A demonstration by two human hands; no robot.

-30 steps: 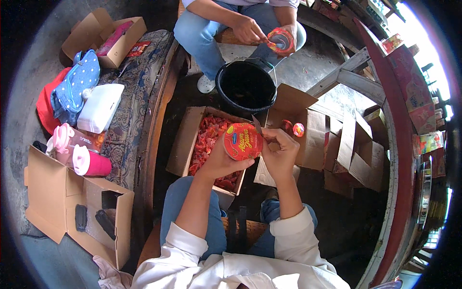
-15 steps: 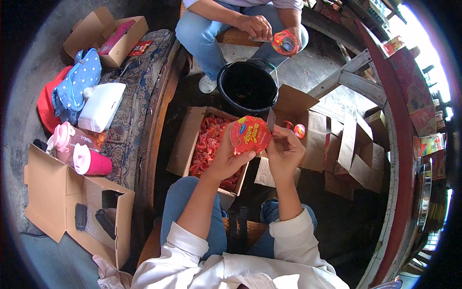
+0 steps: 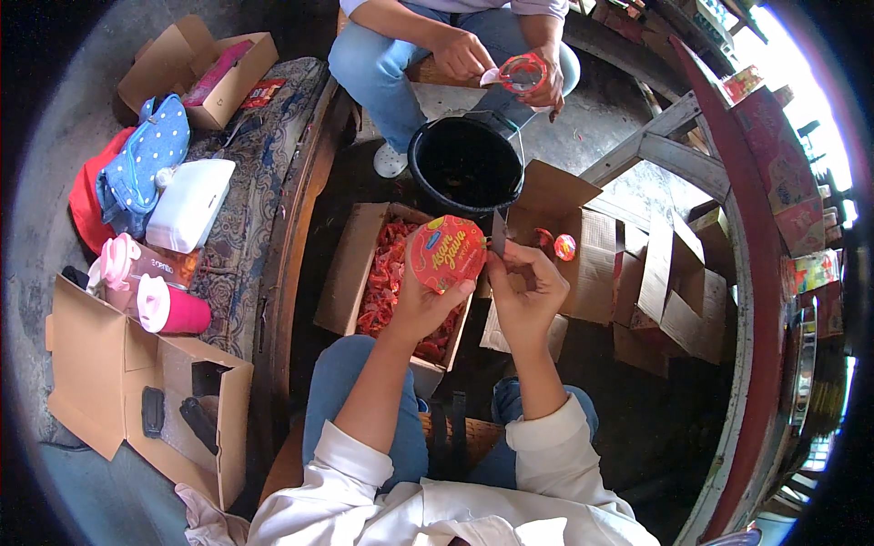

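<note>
My left hand [image 3: 421,308] is wrapped round a cup [image 3: 446,253], whose round red lid with yellow lettering is tilted up toward me. At the lid's right edge, my right hand [image 3: 530,289] grips a knife; its narrow grey blade [image 3: 498,232] points upward and its handle is hidden in the fingers. Below the cup stands a cardboard box [image 3: 350,264] filled with crumpled red wrappers [image 3: 378,287]. Beyond it sits a black bucket [image 3: 421,177] with dark contents I cannot make out.
Opposite me a seated person's hands hold a red-rimmed clear cup [image 3: 523,73] and something whitish. Open cardboard boxes [image 3: 669,291] stand to the right, one with red-lidded cups [image 3: 564,247]. On the left are a patterned bench [image 3: 273,164], a pink tumbler [image 3: 182,305] and an open box [image 3: 91,364].
My hands and the cup have shifted slightly left, and the blade shows more clearly beside the lid. The other person's cup has tilted, with something whitish now at its edge.
</note>
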